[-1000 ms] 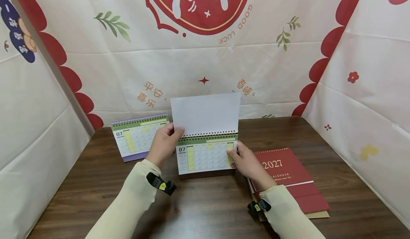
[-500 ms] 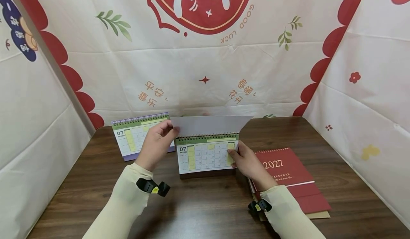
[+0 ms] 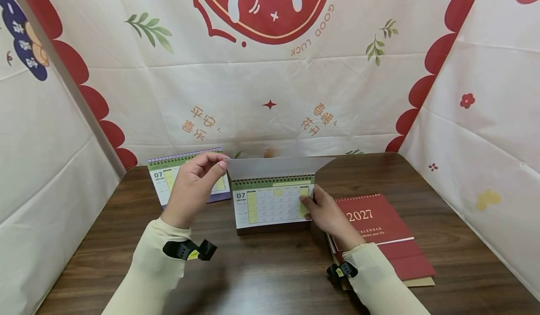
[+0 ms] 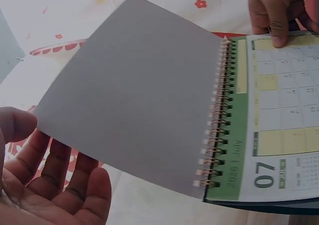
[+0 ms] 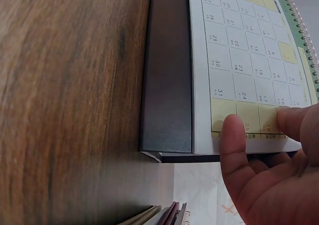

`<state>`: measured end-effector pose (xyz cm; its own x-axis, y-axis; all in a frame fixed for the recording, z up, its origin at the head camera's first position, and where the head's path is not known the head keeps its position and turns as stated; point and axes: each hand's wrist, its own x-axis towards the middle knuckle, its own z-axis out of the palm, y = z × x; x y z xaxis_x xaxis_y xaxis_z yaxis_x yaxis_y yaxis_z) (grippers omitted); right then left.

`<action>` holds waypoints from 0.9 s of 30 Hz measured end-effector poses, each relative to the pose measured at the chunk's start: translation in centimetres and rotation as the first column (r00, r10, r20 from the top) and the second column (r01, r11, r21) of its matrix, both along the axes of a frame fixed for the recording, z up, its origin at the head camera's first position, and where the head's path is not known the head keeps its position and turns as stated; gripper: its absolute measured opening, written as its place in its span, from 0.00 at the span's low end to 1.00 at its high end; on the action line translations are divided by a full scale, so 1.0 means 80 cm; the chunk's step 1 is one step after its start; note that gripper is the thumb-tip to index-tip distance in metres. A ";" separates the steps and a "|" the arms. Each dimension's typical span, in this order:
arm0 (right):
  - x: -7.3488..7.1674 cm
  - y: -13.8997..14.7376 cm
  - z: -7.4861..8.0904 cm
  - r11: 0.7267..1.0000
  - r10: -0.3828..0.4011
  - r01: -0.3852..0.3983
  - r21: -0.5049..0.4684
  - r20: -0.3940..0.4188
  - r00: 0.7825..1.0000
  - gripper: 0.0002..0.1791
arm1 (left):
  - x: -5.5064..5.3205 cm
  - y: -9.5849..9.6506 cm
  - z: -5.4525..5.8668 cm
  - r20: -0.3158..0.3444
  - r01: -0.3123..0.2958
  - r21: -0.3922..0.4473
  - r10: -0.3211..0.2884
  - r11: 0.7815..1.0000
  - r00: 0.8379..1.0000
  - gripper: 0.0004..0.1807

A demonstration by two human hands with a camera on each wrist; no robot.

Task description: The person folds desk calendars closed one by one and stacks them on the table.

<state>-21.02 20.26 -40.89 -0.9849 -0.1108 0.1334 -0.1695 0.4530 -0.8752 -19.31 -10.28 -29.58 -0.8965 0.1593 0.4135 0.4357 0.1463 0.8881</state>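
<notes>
So the spiral-bound desk calendar with a green-and-white July page and dark base [image 3: 272, 205] is standing right in the middle, and its blank pale sheet [image 3: 270, 167] is tilted away toward twelve. Hands are apart: the left hand [image 3: 194, 188] pinches that sheet's ten o'clock corner, the right hand [image 3: 331, 216] grips the calendar's three o'clock edge, thumb in front. There's a purple-based spiral calendar [image 3: 160, 181] at ten, partly hidden, and a red 2027 calendar [image 3: 394, 240] lying at four. All on a dark brown wood-grain table [image 3: 270, 277], with white cloth [image 3: 270, 80] printed with red scallops and leaves hung at nine, twelve and three.
</notes>
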 end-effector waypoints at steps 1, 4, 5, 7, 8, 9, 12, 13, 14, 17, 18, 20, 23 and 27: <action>0.000 0.000 0.000 1.000 0.001 -0.001 0.000 -0.001 1.000 0.15 | 0.000 -0.001 0.000 -0.003 0.001 -0.004 -0.001 1.000 1.000 0.13; 0.000 0.000 0.000 1.000 0.004 -0.004 -0.009 0.002 1.000 0.15 | 0.000 -0.004 -0.001 0.010 0.009 -0.013 -0.009 1.000 1.000 0.13; 0.000 0.000 0.000 1.000 0.006 -0.006 -0.013 0.003 1.000 0.15 | 0.000 -0.004 -0.002 0.019 0.012 -0.015 -0.012 1.000 1.000 0.13; -0.001 0.000 -0.001 1.000 0.011 -0.011 -0.019 0.006 1.000 0.15 | 0.000 -0.006 -0.005 0.041 0.019 -0.015 -0.019 1.000 0.999 0.14; -0.001 -0.001 -0.001 1.000 0.015 -0.015 -0.023 0.007 1.000 0.15 | 0.000 -0.007 -0.007 0.048 0.024 -0.014 -0.024 1.000 0.999 0.15; -0.001 -0.001 -0.001 1.000 0.016 -0.016 -0.026 0.007 1.000 0.15 | -0.001 -0.007 -0.009 0.054 0.029 -0.014 -0.028 0.999 0.998 0.15; -0.001 -0.001 0.000 0.999 0.018 -0.018 -0.027 0.008 1.000 0.16 | -0.002 -0.008 -0.014 0.063 0.037 -0.024 -0.035 0.999 0.997 0.15; 0.000 -0.001 0.000 1.000 0.015 -0.015 -0.026 0.008 1.000 0.16 | -0.003 -0.008 -0.015 0.068 0.039 -0.024 -0.037 0.999 0.997 0.15; 0.000 -0.001 0.000 1.000 0.015 -0.015 -0.023 0.007 1.000 0.16 | -0.005 -0.008 -0.017 0.074 0.040 -0.023 -0.038 0.999 0.997 0.16; 0.000 -0.001 0.000 1.000 0.013 -0.012 -0.021 0.010 1.000 0.16 | -0.009 -0.007 -0.022 0.098 0.039 -0.020 -0.036 0.999 0.994 0.16; 0.000 -0.001 0.000 1.000 0.012 -0.012 -0.021 0.011 1.000 0.16 | -0.011 -0.007 -0.024 0.107 0.041 -0.010 -0.040 0.999 0.994 0.16; -0.001 0.000 0.000 1.000 0.012 -0.011 -0.021 0.010 1.000 0.16 | -0.015 -0.006 -0.028 0.124 0.043 0.006 -0.043 0.999 0.991 0.16; -0.001 0.000 -0.001 1.000 0.007 -0.007 -0.010 0.013 1.000 0.16 | -0.024 -0.002 -0.033 0.152 0.036 0.022 -0.039 0.999 0.988 0.17; -0.002 0.000 -0.001 1.000 -0.004 0.004 0.030 0.011 1.000 0.17 | -0.037 0.004 -0.043 0.226 0.014 0.048 -0.025 0.999 0.974 0.17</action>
